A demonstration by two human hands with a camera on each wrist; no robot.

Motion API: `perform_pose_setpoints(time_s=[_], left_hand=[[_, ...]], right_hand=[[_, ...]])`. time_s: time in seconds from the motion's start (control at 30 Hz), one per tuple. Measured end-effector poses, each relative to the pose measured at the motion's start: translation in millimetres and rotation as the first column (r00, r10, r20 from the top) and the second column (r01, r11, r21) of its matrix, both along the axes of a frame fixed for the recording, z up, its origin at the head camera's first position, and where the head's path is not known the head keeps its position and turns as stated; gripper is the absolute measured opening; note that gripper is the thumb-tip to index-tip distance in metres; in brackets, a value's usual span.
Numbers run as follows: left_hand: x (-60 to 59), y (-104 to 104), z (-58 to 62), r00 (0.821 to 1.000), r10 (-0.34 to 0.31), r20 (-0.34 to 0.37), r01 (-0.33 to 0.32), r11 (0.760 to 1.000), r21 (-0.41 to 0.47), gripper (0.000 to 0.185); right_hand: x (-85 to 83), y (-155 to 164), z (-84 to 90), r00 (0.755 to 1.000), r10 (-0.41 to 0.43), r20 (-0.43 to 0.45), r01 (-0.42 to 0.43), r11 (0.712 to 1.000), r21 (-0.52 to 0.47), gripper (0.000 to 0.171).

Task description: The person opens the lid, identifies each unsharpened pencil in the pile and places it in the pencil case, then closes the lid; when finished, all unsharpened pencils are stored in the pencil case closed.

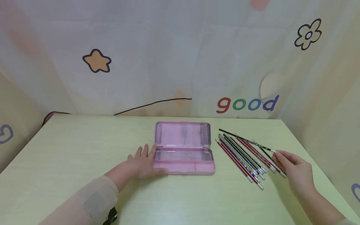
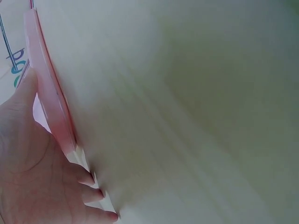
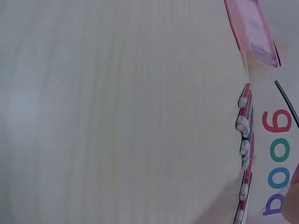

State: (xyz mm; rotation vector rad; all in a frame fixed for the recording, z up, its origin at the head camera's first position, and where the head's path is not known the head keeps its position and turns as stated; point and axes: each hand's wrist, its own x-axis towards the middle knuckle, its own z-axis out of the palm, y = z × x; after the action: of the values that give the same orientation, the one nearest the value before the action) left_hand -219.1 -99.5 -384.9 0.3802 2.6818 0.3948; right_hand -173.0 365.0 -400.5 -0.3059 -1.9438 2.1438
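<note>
An opened pink pencil case [image 1: 182,167] lies on the table, its lid laid back toward the wall and both compartments showing. My left hand [image 1: 144,166] rests at its left side, fingers spread, thumb along the front edge; the left wrist view shows the thumb [image 2: 29,84] against the pink wall. Between thumb and fingers, my right hand [image 1: 300,174] pinches a dark patterned pencil [image 1: 247,139] near its silver end, the other end pointing toward the back left. Under it, several red, blue, yellow and black pencils [image 1: 238,158] lie in a loose slanting bunch, right of the case.
The pale table [image 1: 184,206] ends at a printed curtain [image 1: 165,59] behind and on both sides. A black strap piece [image 1: 110,218] hangs from the left sleeve. In the right wrist view, white pencil ends [image 3: 243,123] line up along the table.
</note>
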Motion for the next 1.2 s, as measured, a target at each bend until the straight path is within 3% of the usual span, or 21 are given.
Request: perform_pose_setpoints(time_s=[0.1,0.33,0.47,0.83,1.2], left_hand=[[-0.7,1,0.5,1.0,-0.006,-0.001,0.006,1.0,-0.006,0.109],[-0.8,4,-1.4,1.0,-0.007,0.025,0.008,1.0,-0.026,0.109],[-0.3,4,-4.8,1.0,0.004,0.027,-0.003,0.999,-0.04,0.111],[1.8,3,0.6,1.0,0.006,0.006,-0.006,1.0,-0.022,0.107],[0.9,1,-3.1,1.0,0.001,-0.006,-0.001,0.999,-0.036,0.108]], right_hand=[[-2.6,-12,-1.5,1.0,0.026,-0.004,-0.026,0.999,0.019,0.019],[6.9,-54,20.1,0.991,0.133,0.001,-0.133,0.991,-0.014,0.008],[5.3,-68,23.6,0.984,0.173,0.048,-0.176,0.983,0.05,0.009],[-7.6,-90,23.2,0.963,0.239,0.126,-0.261,0.942,0.209,0.044],[-14.7,-104,24.7,0.956,0.261,0.13,-0.282,0.941,0.184,0.036]])
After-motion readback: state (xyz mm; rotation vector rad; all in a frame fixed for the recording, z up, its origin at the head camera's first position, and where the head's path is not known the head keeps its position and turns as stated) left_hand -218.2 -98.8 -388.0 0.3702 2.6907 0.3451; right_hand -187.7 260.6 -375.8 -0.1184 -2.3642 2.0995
